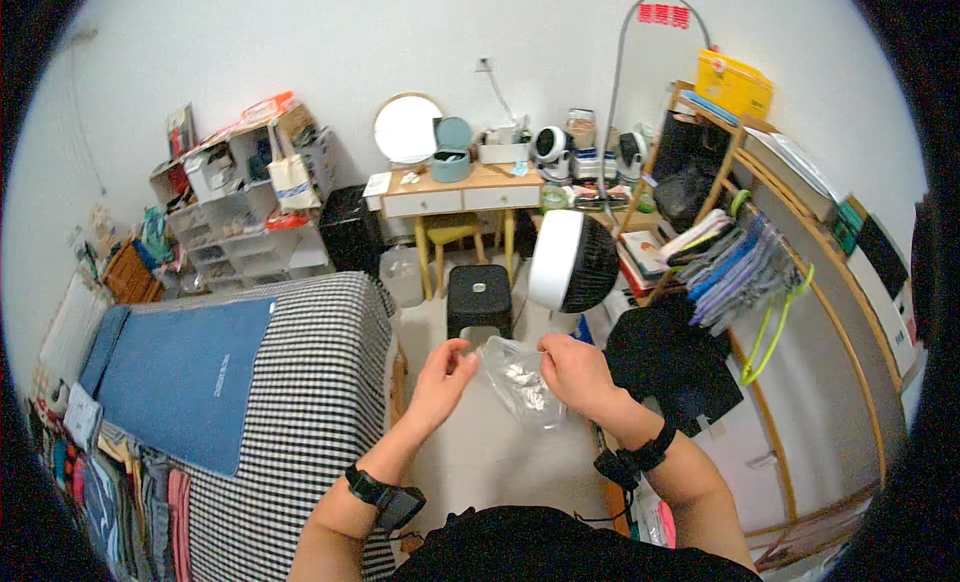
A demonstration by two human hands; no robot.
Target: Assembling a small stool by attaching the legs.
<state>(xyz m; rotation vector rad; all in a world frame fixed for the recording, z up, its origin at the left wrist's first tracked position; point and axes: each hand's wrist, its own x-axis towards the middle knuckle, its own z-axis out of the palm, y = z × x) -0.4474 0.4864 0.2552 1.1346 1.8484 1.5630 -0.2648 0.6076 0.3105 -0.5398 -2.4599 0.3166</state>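
Note:
A clear, crinkled plastic bag (527, 390) hangs between my hands in front of my body. My left hand (440, 385) has its fingers curled, with thumb and fingertips at the bag's upper left edge. At the upper right edge, my right hand (580, 374) is closed in a pinch on the plastic. Light glints off the bag's middle; whether anything lies inside it I cannot tell. Each of my wrists wears a black strap with a small device.
To the left is a bed with a checked cover (290, 382) and blue mat (185, 372). Ahead stand a black bin (479, 294), a white-and-black fan (560, 262) and a desk (480, 194). A wooden rack with hangers (735, 267) stands right.

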